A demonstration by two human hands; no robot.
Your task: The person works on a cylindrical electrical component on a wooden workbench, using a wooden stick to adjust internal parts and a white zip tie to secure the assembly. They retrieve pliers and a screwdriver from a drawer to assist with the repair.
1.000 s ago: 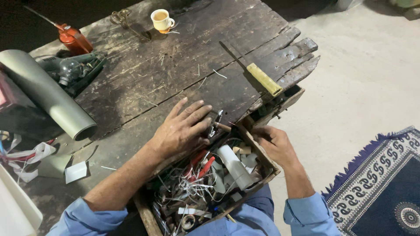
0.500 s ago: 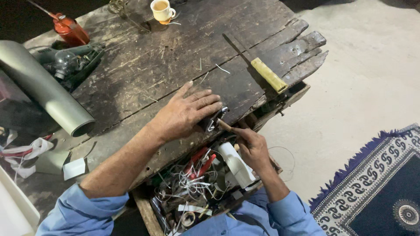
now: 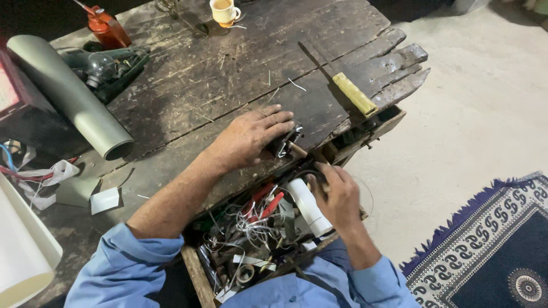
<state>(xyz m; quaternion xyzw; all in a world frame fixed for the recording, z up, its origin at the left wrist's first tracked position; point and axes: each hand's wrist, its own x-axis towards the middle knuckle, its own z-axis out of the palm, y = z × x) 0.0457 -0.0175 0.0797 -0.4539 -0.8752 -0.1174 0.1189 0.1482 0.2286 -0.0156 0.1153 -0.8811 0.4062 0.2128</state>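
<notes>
Drawer hangs open under the bench edge, crammed with wire and tools. Left hand pins a small metal part just above the drawer, fingers flat over it as a clamp. Right hand reaches inside beside the white tube; its grip is hidden, can't tell.

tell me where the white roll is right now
In the head view the white roll lies in the open drawer under the table's near edge, just left of the right hand and right of the red-handled tools.
</notes>
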